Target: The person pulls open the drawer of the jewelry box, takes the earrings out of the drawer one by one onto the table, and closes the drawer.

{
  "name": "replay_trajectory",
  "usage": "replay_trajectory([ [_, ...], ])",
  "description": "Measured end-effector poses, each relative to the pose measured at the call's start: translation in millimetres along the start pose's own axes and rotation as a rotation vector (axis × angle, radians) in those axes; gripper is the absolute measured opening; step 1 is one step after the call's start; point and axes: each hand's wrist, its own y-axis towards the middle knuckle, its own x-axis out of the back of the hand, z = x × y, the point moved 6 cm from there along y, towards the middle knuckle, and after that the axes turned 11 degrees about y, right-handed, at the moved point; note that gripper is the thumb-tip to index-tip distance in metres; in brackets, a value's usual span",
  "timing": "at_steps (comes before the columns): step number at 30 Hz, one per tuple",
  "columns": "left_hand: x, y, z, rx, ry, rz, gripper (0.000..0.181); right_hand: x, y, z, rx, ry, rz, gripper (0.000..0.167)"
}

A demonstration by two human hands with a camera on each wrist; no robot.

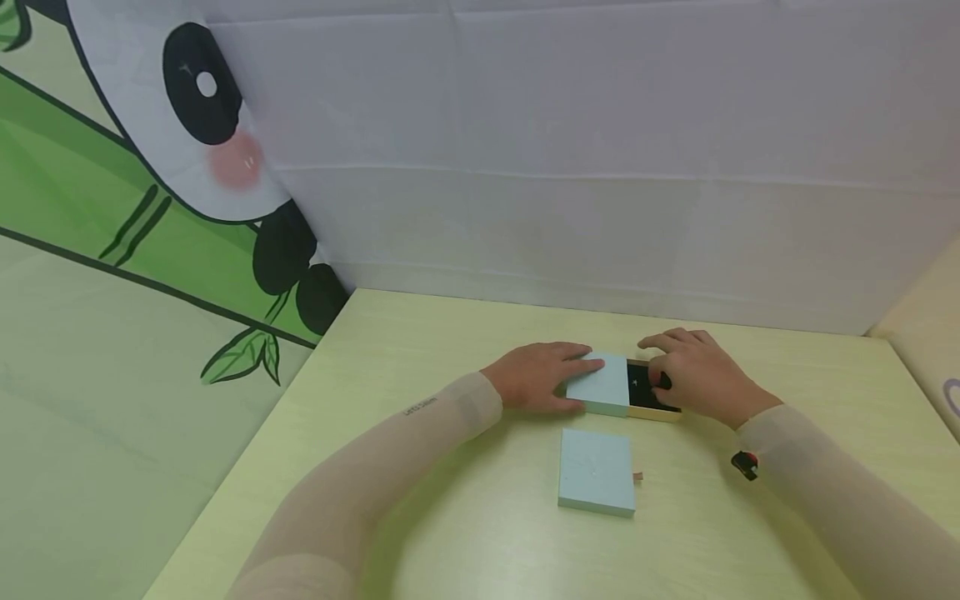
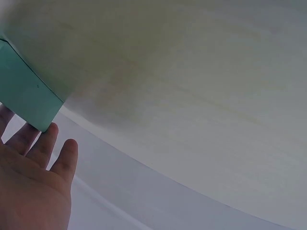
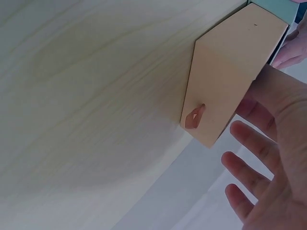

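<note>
A light blue drawer box (image 1: 598,384) lies on the table with its tan tray (image 1: 652,412) slid partly out to the right. Black lining with a tiny pale mark shows inside the tray. My left hand (image 1: 540,377) holds the box's left part, thumb at the near corner and an index finger on top. My right hand (image 1: 701,379) is over the tray, its thumb and index finger curled together down at the black lining. Whether they pinch anything is hidden. In the right wrist view, a small ribbon loop (image 3: 194,119) sticks out of the tray's end.
A second light blue box (image 1: 597,472), closed, lies nearer on the pale wooden table (image 1: 465,533), with a ribbon tab (image 1: 638,477) at its right side. A white cloth (image 1: 570,233) hangs behind the table. A printed panda cloth (image 1: 150,333) covers the left side.
</note>
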Motion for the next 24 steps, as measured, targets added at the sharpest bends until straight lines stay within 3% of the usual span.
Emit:
replay_trajectory([
  [24,1.2,-2.9,-0.9,-0.008,-0.013,-0.01,0.082,6.1,-6.9,8.1,0.157,-0.116,-0.128,0.026],
])
